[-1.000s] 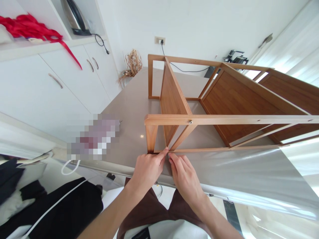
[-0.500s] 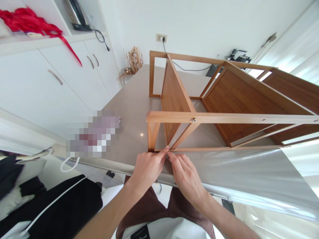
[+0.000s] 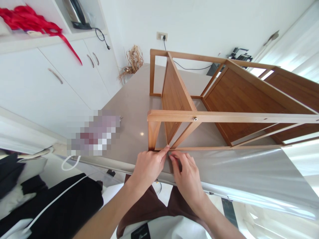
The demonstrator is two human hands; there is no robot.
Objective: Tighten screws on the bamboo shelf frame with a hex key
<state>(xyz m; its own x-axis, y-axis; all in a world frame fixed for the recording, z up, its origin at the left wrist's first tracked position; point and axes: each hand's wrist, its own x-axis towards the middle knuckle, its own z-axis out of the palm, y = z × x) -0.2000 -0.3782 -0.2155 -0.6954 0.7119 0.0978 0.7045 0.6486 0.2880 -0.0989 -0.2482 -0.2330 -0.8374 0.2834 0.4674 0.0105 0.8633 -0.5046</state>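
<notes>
A wooden shelf frame [image 3: 224, 116] lies on its side on the beige table [image 3: 129, 109], with brown panels standing between its rails. My left hand [image 3: 148, 167] rests at the frame's near bottom rail, its forefinger stretched to the joint where a panel meets the rail. My right hand [image 3: 186, 177] is right beside it, fingers curled in a pinch on a small metal piece at that same joint; I cannot make out what the piece is. A metal fastener [image 3: 194, 119] sits in the upper rail above.
White cabinets [image 3: 57, 79] with handles line the left wall, with a red ribbon [image 3: 37, 25] and a kettle base above. Dried plants [image 3: 133, 63] stand at the table's far end. Dark clothing [image 3: 50, 205] lies at the lower left. A blurred patch [image 3: 93, 134] covers the table's left edge.
My right hand's fingers have curled from stretched flat into a pinch at the joint. My left hand stays put. The view has shifted slightly.
</notes>
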